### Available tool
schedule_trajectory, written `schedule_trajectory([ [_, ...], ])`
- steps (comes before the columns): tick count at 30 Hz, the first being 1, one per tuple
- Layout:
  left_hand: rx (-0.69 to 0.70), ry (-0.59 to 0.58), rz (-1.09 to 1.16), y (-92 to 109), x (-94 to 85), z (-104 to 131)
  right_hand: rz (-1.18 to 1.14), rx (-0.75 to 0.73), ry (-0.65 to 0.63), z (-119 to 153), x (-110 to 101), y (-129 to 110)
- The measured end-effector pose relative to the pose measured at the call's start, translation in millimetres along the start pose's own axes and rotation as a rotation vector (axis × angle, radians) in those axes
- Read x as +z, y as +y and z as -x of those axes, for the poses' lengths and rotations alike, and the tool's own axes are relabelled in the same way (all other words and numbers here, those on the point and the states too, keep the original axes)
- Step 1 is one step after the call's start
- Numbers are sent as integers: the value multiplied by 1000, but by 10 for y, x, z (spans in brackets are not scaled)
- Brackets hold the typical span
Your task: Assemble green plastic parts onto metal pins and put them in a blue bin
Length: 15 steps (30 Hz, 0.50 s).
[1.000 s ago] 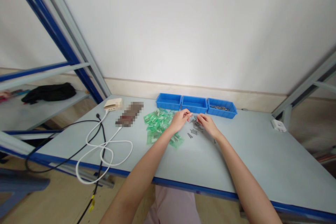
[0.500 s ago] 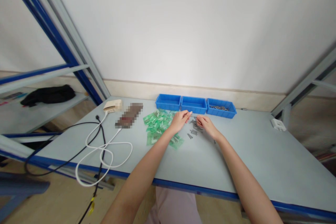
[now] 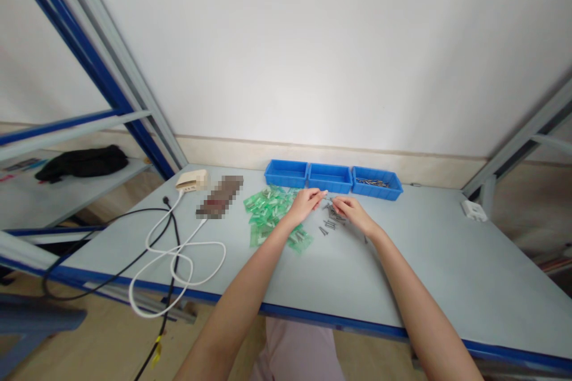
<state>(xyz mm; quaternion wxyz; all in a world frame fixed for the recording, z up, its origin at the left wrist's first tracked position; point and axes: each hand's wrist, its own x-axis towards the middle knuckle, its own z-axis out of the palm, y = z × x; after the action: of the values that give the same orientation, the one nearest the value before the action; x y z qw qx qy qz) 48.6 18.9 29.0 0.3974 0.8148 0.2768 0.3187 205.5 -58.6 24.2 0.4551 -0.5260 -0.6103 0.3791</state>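
— What's on the table (image 3: pixel 402 262)?
— Three bins (image 3: pixel 331 178) at the back, green bags (image 3: pixel 268 208), loose screws (image 3: pixel 329 220), a white cable (image 3: pixel 179 262), a black cable (image 3: pixel 111 250).
— And the shelf (image 3: pixel 44 190)?
— Black cloth (image 3: pixel 80 162).

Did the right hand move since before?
Barely: the right hand edged slightly left toward the left hand, judged against the blue bins, above the screws.

Pale grey counter (image 3: pixel 447 274), blue-edged along the front. Three bright blue bins (image 3: pixel 332 178) at the back edge. Translucent green bags (image 3: pixel 268 208) left of centre. Dark grey screws (image 3: pixel 329 220). White cable (image 3: pixel 179 262), black cable (image 3: pixel 111 262), cream plug (image 3: pixel 193 180) toward the left edge.
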Motion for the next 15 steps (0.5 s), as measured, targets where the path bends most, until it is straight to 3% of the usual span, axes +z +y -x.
schedule_trajectory([
  [8, -16, 29, 152, -48, 18, -22, -52, 3, 20, 10, -4, -34],
  [15, -16, 49, 6, -54, 25, -12, -86, -23, 34, 16, -7, -43],
])
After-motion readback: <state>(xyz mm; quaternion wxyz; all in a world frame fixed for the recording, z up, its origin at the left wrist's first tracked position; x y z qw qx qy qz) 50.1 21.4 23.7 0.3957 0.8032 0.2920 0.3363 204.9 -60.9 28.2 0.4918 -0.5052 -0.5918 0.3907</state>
